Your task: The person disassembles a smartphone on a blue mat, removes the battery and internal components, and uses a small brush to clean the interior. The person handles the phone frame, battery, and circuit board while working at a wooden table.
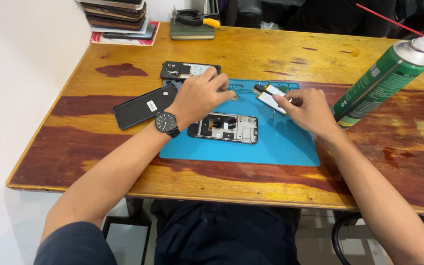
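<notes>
The left hand point(199, 95) is curling over the blue mat point(280, 142), hiding whatever its fingertips are pinching. The right hand point(307, 109) is pinching a phone battery point(269, 96), partly covering it.

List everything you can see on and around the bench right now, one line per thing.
Wooden table: one, orange-brown with dark red patches, fills the view.
Work mat: one, blue, centre of table.
Opened phone: one, dark frame with insides showing, on the mat.
Flat part: one, white and yellow, at mat's far edge.
Black panel: one, left of the mat.
Phone frame: one, black, behind the mat.
Spray can: one, green, white cap, red straw, right side.
Stack of phones: several, dark, far left corner.
Left hand: wristwatch, fingers at the mat's far edge.
Right hand: fingertips on the flat part.
</notes>
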